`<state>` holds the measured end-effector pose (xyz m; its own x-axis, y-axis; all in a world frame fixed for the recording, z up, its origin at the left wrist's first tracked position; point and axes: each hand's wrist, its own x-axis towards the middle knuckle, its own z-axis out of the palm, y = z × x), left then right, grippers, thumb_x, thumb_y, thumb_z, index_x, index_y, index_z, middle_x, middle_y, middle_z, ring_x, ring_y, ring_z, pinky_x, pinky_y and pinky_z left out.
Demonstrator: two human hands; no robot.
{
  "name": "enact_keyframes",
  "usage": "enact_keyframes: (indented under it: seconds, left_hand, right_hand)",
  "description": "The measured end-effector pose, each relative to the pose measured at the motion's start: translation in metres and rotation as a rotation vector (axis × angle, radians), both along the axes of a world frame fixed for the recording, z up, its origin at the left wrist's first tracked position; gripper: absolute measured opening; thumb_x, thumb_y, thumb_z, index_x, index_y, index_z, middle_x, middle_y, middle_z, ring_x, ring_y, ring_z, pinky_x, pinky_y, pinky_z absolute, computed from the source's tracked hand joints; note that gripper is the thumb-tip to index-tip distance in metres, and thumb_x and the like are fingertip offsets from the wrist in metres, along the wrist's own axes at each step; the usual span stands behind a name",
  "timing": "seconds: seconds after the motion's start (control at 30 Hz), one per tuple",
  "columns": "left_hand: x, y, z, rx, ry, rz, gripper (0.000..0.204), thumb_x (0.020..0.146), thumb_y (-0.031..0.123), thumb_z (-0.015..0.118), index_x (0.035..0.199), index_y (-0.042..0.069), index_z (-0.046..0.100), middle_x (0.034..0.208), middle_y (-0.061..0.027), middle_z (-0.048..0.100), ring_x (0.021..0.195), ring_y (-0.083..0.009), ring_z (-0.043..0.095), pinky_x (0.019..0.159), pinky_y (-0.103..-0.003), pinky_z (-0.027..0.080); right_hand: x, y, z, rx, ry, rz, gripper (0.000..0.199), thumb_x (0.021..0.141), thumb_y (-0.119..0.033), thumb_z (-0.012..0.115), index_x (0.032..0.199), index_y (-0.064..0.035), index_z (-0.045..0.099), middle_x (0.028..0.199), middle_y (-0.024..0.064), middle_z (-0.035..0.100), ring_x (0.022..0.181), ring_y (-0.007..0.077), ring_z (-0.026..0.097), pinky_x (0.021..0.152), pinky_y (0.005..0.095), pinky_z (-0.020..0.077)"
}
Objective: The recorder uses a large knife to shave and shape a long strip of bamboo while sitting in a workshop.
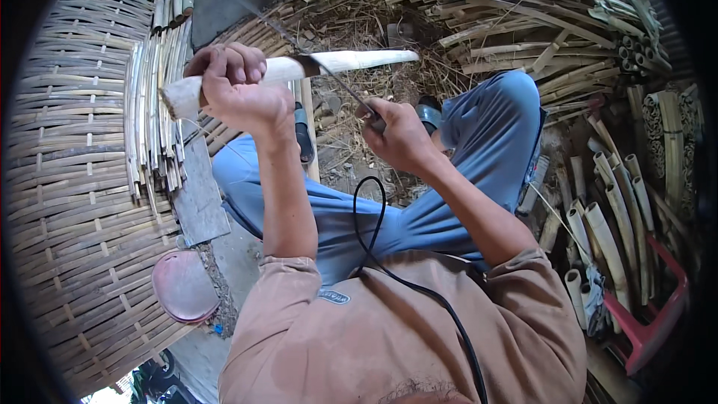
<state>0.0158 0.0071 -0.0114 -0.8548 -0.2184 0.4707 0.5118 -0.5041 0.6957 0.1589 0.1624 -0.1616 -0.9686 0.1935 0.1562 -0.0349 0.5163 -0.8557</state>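
Left hand (241, 93) is wrapping its grip round the pale bamboo (360, 60) near its thick end, beyond the left knee (233, 168), presumably steadying it; right hand (398, 135) is clasping the knife (348, 90), crossing the bamboo.

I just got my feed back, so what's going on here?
A seated person holds a pale bamboo piece in the left hand and a knife in the right hand. The knife crosses the piece; whether it is cutting isn't clear. Pale strips lie at the edge of a woven panel on the left.
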Motion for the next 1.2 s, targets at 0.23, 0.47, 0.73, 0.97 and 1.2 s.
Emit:
enact_keyframes:
  seconds: [0.23, 0.47, 0.73, 0.97, 1.2]
  left_hand:
    - [0.0, 0.0, 0.005, 0.045, 0.015, -0.029, 0.027, 0.094, 0.015, 0.052, 0.072, 0.014, 0.038, 0.058, 0.0026, 0.029, 0.05, -0.0102, 0.032, 0.05, -0.028, 0.028]
    - [-0.001, -0.001, 0.0, 0.034, 0.037, -0.097, 0.027, 0.096, 0.017, 0.052, 0.074, 0.015, 0.036, 0.059, 0.0036, 0.03, 0.051, -0.0107, 0.031, 0.052, -0.029, 0.027]
    - [-0.014, -0.002, -0.004, 0.184, -0.213, 0.304, 0.026, 0.095, 0.018, 0.05, 0.073, 0.014, 0.037, 0.061, 0.0018, 0.033, 0.05, -0.0101, 0.034, 0.049, -0.028, 0.028]
    - [-0.023, -0.017, 0.003, 0.281, -0.288, 0.421, 0.022, 0.09, 0.027, 0.05, 0.074, 0.014, 0.04, 0.06, 0.002, 0.033, 0.048, -0.0117, 0.032, 0.049, -0.03, 0.029]
    - [-0.035, -0.005, -0.007, 0.281, 0.039, 0.347, 0.057, 0.093, 0.067, 0.059, 0.082, 0.012, 0.047, 0.07, -0.0004, 0.044, 0.063, -0.0164, 0.046, 0.061, -0.031, 0.037]
  right_hand:
    - [-0.003, 0.02, 0.004, 0.021, -0.352, -0.176, 0.018, 0.085, -0.012, 0.064, 0.098, 0.0003, 0.067, 0.077, 0.0212, 0.068, 0.069, 0.034, 0.067, 0.068, 0.0439, 0.0533]
    - [0.003, -0.003, -0.011, -0.016, -0.115, -0.13, 0.016, 0.086, -0.01, 0.065, 0.098, 0.0005, 0.065, 0.068, 0.0167, 0.061, 0.06, 0.0251, 0.059, 0.062, 0.0372, 0.0505]
    - [0.004, -0.024, -0.018, -0.054, -0.14, -0.117, 0.022, 0.084, -0.012, 0.067, 0.102, -0.0003, 0.065, 0.089, 0.0284, 0.069, 0.087, 0.047, 0.068, 0.078, 0.0532, 0.054]
    - [-0.012, -0.006, -0.061, 0.074, -0.534, -0.445, 0.024, 0.086, -0.018, 0.065, 0.098, 0.0034, 0.065, 0.092, 0.0266, 0.071, 0.092, 0.0441, 0.07, 0.083, 0.051, 0.055]
    - [-0.028, -0.041, -0.027, -0.076, -0.084, -0.244, 0.018, 0.088, -0.012, 0.064, 0.099, 0.0014, 0.061, 0.083, 0.025, 0.068, 0.079, 0.0445, 0.069, 0.074, 0.0527, 0.0546]
